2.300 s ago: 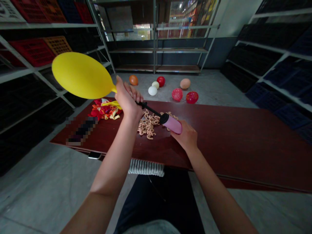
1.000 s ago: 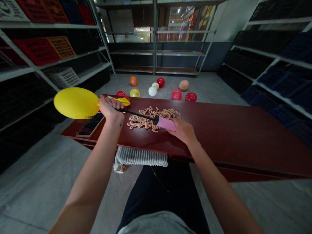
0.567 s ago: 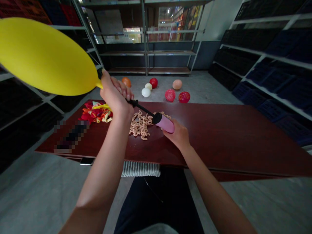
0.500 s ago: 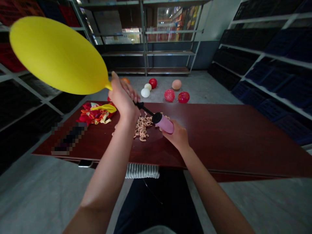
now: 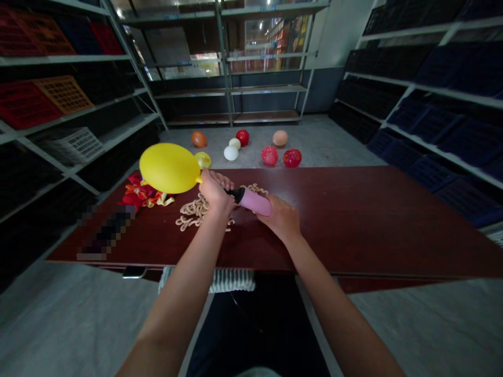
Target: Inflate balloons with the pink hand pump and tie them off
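Observation:
A yellow inflated balloon [image 5: 170, 168] reaches out to the left from my left hand [image 5: 216, 189], whose closed fingers grip its neck at the tip of a pump. The nozzle itself is hidden in that grip. My right hand [image 5: 281, 217] is wrapped round the far end of the pink hand balloon pump [image 5: 255, 202]. Its black end meets my left hand, and no rod shows between. Below and around both hands, beige curly pieces [image 5: 192, 209] lie on the table. Left of them is a pile of uninflated balloons [image 5: 143, 193], partly behind the yellow balloon.
The dark red table [image 5: 373, 220] stretches to the right. A pixelated dark object [image 5: 108, 233] lies on its left side. Several inflated balloons, one of them red [image 5: 242, 137], rest beyond the far edge. Shelves with crates [image 5: 63, 94] stand along the sides.
The yellow balloon has come down and to the right and looks smaller in view. My hands are closer together, and the pump's black rod, visible before, no longer shows.

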Demonstrator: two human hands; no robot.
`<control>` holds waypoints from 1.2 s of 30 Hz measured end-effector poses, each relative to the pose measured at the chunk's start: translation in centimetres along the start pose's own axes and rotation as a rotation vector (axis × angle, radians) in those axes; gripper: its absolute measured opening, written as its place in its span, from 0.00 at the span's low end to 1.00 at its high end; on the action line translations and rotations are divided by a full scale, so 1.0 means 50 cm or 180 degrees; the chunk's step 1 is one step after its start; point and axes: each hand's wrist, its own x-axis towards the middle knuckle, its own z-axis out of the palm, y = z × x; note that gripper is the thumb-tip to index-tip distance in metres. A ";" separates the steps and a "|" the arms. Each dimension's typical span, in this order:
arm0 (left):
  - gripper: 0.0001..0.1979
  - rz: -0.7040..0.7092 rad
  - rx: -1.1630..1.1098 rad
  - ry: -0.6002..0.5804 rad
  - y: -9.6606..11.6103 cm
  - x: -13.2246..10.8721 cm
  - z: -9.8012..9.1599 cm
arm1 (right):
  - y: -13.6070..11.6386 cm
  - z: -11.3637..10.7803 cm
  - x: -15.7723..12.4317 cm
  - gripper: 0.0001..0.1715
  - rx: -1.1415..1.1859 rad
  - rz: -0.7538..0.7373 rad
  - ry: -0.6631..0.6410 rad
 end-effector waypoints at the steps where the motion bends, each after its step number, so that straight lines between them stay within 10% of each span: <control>1: 0.24 -0.0061 -0.0043 0.0117 0.008 0.005 -0.015 | -0.002 0.001 -0.001 0.22 -0.0075 -0.0118 -0.0042; 17: 0.22 0.0353 -0.0228 0.0565 0.225 0.062 -0.168 | -0.018 -0.011 -0.014 0.18 -0.0349 -0.0841 -0.0305; 27: 0.27 0.0876 0.0088 -0.0176 0.275 -0.014 -0.026 | -0.007 -0.005 -0.016 0.26 0.0270 -0.0385 -0.0232; 36: 0.26 0.0976 0.0322 -0.0593 0.170 -0.022 0.107 | 0.010 0.002 -0.009 0.27 0.0663 0.0074 0.0053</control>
